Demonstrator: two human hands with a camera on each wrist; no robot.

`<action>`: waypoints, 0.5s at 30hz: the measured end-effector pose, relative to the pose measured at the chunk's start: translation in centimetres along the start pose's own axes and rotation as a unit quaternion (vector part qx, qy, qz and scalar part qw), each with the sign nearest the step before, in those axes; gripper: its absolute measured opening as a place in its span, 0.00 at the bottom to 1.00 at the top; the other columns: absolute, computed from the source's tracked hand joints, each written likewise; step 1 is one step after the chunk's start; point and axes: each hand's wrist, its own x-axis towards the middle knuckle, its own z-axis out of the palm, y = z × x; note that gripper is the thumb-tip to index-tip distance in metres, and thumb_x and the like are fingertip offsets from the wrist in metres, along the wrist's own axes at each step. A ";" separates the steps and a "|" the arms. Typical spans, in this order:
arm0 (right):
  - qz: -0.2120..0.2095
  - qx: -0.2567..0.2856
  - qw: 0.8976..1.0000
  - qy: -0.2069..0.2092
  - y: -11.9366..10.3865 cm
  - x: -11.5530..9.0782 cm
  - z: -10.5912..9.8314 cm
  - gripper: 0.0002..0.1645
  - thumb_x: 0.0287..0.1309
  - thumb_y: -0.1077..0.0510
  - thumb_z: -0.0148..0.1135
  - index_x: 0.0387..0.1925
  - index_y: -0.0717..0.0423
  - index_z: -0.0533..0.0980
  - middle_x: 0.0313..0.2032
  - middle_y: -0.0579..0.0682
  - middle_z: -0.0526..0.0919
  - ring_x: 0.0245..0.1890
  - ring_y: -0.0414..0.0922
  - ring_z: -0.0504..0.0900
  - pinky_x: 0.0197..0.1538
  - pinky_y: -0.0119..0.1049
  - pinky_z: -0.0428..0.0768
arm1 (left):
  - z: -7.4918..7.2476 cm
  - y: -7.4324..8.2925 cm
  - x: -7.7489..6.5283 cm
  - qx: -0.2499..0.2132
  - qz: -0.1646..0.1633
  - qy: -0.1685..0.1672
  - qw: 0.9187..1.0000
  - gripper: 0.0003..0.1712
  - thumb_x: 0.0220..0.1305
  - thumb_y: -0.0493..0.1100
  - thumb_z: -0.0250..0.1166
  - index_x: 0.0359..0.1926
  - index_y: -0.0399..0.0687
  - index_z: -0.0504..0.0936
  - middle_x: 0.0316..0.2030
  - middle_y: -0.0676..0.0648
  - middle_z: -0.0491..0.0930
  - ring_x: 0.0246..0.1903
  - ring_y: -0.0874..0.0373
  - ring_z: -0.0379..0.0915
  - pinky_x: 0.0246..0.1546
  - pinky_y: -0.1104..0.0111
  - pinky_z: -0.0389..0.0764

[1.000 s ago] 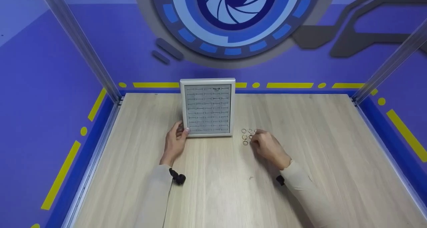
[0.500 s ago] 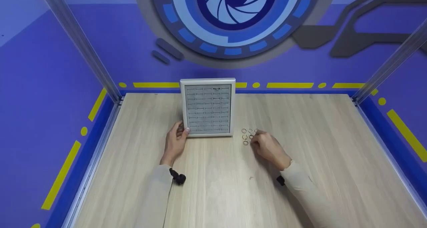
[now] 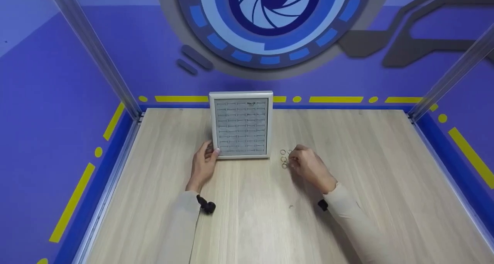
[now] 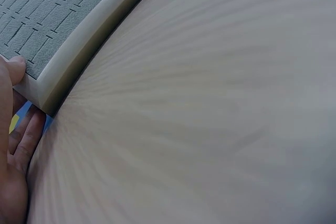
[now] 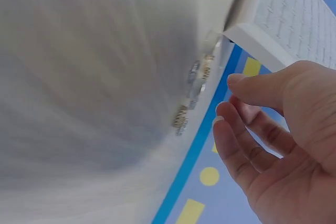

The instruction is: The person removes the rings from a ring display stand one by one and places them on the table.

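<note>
A ring display (image 3: 242, 127) with a white frame and a grey slotted pad stands upright on the table. My left hand (image 3: 203, 164) grips its lower left corner, thumb on the front and fingers behind, as the left wrist view shows at the frame edge (image 4: 73, 59). Right of the display, several metal rings (image 3: 283, 159) lie in rows, partly covered by my right hand (image 3: 310, 167). In the right wrist view the rings (image 5: 181, 119) lie just beyond its bent fingers, thumb and index tips close together. I cannot tell whether a ring is between them.
The wooden table (image 3: 247, 217) meets a blue back wall (image 3: 332, 82) behind the display, with metal posts (image 3: 96, 51) at the corners. A dark ring-like piece (image 3: 251, 103) sits in the display's top row. Black wrist cameras (image 3: 208, 207) are on both sleeves.
My right hand has shifted slightly up and left over the rings, covering more of the right-hand ones. The left hand and display stay in place.
</note>
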 end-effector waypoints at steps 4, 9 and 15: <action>-0.004 0.011 1.000 0.013 -0.7 0.9 -0.3 0.11 0.57 0.76 0.68 0.37 0.62 0.89 0.37 0.54 0.86 0.37 0.48 0.87 0.41 0.41 0.90 | 0.0 0.1 0.0 0.004 0.000 0.001 1.000 0.24 0.81 0.47 0.63 0.73 0.50 0.74 0.62 0.44 0.81 0.59 0.51 0.81 0.64 0.54 0.83; -0.015 0.019 0.999 0.030 -1.8 2.2 -0.7 0.09 0.60 0.73 0.70 0.42 0.64 0.88 0.40 0.56 0.87 0.39 0.51 0.88 0.43 0.44 0.91 | 0.0 0.2 0.0 0.006 0.000 -0.002 1.000 0.25 0.81 0.48 0.62 0.73 0.48 0.74 0.63 0.44 0.81 0.61 0.50 0.80 0.65 0.55 0.82; -0.051 0.034 0.996 0.072 -3.3 4.3 -1.0 0.08 0.64 0.72 0.69 0.44 0.66 0.86 0.42 0.58 0.86 0.40 0.54 0.89 0.44 0.45 0.91 | 0.1 0.3 0.0 0.008 -0.004 0.001 1.000 0.27 0.81 0.48 0.62 0.74 0.47 0.73 0.63 0.43 0.81 0.60 0.50 0.81 0.65 0.55 0.83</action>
